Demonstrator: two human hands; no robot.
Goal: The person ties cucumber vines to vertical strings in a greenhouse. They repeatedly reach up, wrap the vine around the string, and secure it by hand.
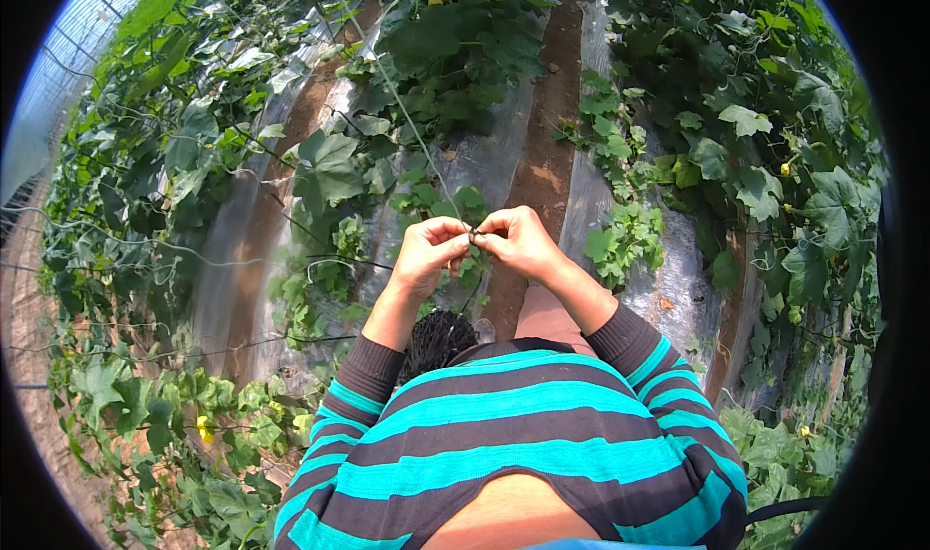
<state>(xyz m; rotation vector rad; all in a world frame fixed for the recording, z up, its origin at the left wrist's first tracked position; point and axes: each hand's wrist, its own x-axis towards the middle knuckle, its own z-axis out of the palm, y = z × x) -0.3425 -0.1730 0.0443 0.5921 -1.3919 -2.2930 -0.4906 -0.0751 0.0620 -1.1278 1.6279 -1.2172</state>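
My left hand [434,253] and my right hand [520,241] meet in front of my chest, fingertips nearly touching. Between them they pinch a small dark tie [472,234], whose exact kind is too small to tell. A thin pale string [407,114] runs from the top of the view down to my fingertips. A bundle of black strands [439,339] hangs at my waist, below my left hand. Low green vine leaves [471,202] grow just beyond my hands.
Leafy climbing vines stand in rows at left [196,143] and right [828,201], some with yellow flowers [204,429]. Plastic mulch film [494,139] flanks a bare soil strip [541,136]. Dark horizontal lines [290,339] cross at left. A dirt path [29,288] lies at the far left.
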